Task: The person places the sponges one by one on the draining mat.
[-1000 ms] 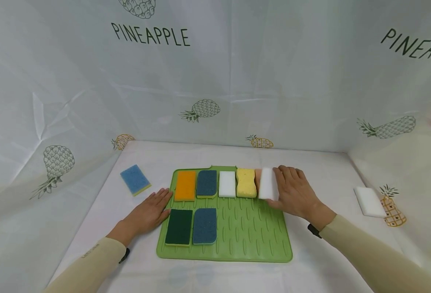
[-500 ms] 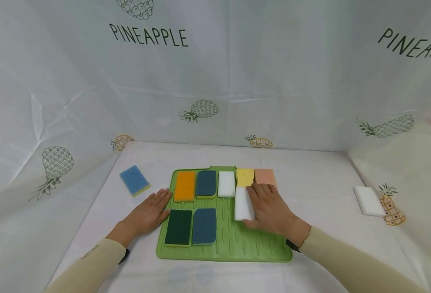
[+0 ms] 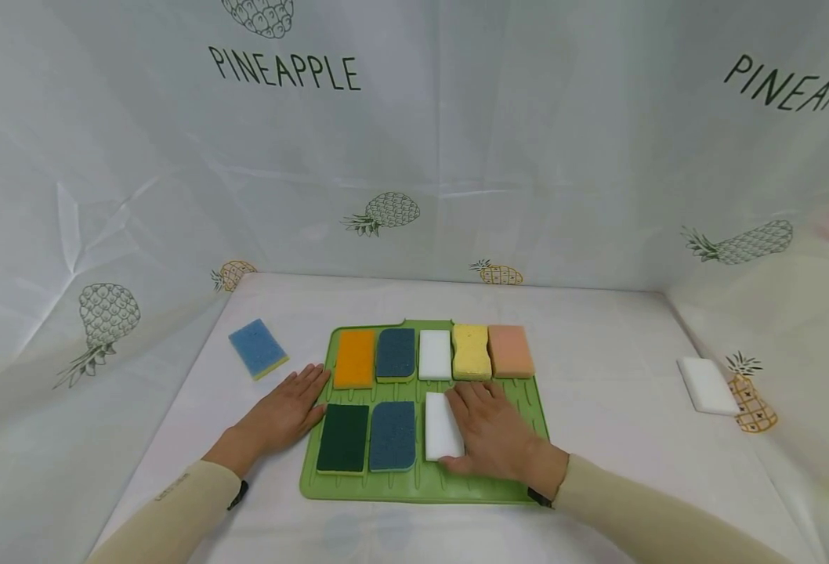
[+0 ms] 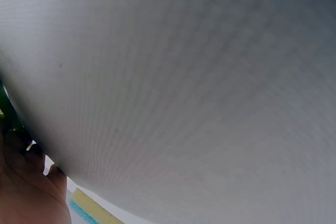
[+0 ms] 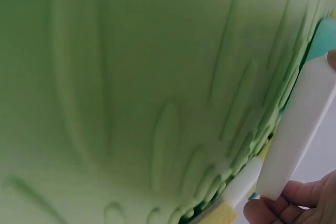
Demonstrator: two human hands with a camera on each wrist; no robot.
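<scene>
My right hand (image 3: pixel 494 433) grips a white sponge (image 3: pixel 444 427) by its ends, close over the front row of the green ribbed mat (image 3: pixel 485 489). In the right wrist view, fingertips pinch one end of that white sponge (image 5: pixel 299 124) and the thumb or a finger shows at the other. To its left on the mat lie a blue-grey sponge (image 3: pixel 392 436) and a dark green scouring sponge (image 3: pixel 343 439). My left hand (image 3: pixel 282 411) rests flat with fingers straight at the mat's left edge; in the left wrist view only part of the hand (image 4: pixel 31 182) shows.
Along the mat's back row lie an orange sponge (image 3: pixel 354 358), a dark blue one (image 3: pixel 396 352), a white one (image 3: pixel 435 354), a yellow wavy one (image 3: pixel 471 351) and a pink one (image 3: pixel 510 350). A blue sponge (image 3: pixel 257 348) lies left on the table, a white one (image 3: pixel 707 385) far right.
My right hand has carried the white sponge from over the pink one at the back right, forward and left to beside the blue-grey sponge. The left hand has stayed put.
</scene>
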